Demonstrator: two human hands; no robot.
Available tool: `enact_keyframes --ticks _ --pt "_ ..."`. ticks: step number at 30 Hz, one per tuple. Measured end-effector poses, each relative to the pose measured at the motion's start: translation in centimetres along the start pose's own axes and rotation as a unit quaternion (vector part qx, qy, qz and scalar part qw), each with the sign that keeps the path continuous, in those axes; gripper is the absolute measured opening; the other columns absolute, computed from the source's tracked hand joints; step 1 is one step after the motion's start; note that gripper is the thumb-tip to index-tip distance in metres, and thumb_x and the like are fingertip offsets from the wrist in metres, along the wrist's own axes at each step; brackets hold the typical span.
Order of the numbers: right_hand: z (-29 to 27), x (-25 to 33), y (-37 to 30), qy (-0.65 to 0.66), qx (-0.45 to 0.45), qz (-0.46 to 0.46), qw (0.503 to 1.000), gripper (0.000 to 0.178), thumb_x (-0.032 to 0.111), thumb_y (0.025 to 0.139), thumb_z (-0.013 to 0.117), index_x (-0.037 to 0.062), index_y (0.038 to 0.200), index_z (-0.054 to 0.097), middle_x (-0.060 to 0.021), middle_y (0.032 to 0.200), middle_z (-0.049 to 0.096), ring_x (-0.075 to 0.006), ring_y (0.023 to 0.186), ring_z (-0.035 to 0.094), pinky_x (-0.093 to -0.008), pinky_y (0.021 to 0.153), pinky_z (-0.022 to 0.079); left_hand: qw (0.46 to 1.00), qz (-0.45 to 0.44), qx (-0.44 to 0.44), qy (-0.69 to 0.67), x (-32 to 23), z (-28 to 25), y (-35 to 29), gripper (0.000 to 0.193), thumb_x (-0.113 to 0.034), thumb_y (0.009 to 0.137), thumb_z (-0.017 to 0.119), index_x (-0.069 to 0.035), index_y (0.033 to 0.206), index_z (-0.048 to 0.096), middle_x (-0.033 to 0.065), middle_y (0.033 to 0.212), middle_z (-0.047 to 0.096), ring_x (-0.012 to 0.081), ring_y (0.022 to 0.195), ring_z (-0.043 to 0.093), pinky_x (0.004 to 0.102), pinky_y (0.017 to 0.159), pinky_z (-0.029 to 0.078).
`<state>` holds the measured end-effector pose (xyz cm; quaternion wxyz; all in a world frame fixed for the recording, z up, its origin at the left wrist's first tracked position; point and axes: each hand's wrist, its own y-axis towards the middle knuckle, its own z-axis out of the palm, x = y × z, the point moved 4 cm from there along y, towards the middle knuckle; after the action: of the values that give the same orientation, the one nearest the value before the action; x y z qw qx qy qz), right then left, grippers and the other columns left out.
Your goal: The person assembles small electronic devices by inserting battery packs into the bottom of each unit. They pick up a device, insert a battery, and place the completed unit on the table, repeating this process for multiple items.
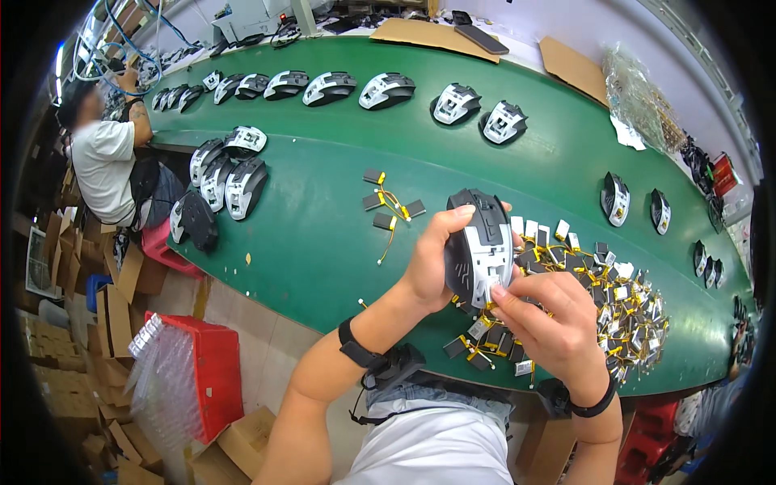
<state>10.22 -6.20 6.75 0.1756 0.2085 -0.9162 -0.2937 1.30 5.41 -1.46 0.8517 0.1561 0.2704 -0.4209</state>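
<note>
A black and white computer mouse shell is held up over the green table, with my left hand wrapped round its left side and thumb on top. My right hand pinches at the shell's lower end; whatever its fingertips hold is too small to make out. Below and to the right spreads a heap of small battery packs, grey and silver with yellow tape and thin wires. Several loose battery packs lie left of the mouse.
More mouse shells sit grouped at the left, and others line the raised back strip. Cardboard sheets and clear plastic bags lie along the far edge. A co-worker sits at far left. A red crate stands on the floor.
</note>
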Motion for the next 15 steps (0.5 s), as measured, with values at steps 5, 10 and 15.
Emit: enact_keyframes --ticks 5,10,15 --pt "0.3 -0.5 0.2 0.016 -0.013 0.069 0.997 0.022 0.007 0.067 0.081 0.006 0.085 0.068 -0.0045 0.082 0.064 -0.0216 0.069 0.062 -0.0334 0.058 0.047 0.999 0.004 -0.011 0.051 0.3 -0.2 -0.1 0.058 -0.042 0.092 0.037 0.003 0.126 0.051 0.0199 0.103 0.067 0.0266 0.092 0.067 0.0377 0.083 0.055" --pt "1.3 -2.3 -0.5 0.086 -0.016 0.175 0.981 0.02 0.006 0.069 0.08 0.0052 0.076 0.062 -0.0075 0.078 0.064 -0.0238 0.07 0.062 -0.0338 0.061 0.048 0.997 0.01 -0.034 0.07 0.7 -0.3 0.1 0.057 -0.042 0.091 0.037 0.003 0.124 0.052 0.0195 0.104 0.066 0.0255 0.091 0.067 0.0369 0.083 0.055" --pt "0.0 -0.7 0.3 0.022 -0.01 0.067 0.997 0.02 0.006 0.07 0.079 0.0055 0.083 0.064 -0.0079 0.087 0.065 -0.0246 0.075 0.063 -0.0347 0.064 0.049 0.999 0.03 -0.019 0.028 0.0 0.0 0.1 0.058 -0.042 0.091 0.036 0.003 0.123 0.052 0.0205 0.103 0.066 0.0285 0.089 0.068 0.0395 0.08 0.056"
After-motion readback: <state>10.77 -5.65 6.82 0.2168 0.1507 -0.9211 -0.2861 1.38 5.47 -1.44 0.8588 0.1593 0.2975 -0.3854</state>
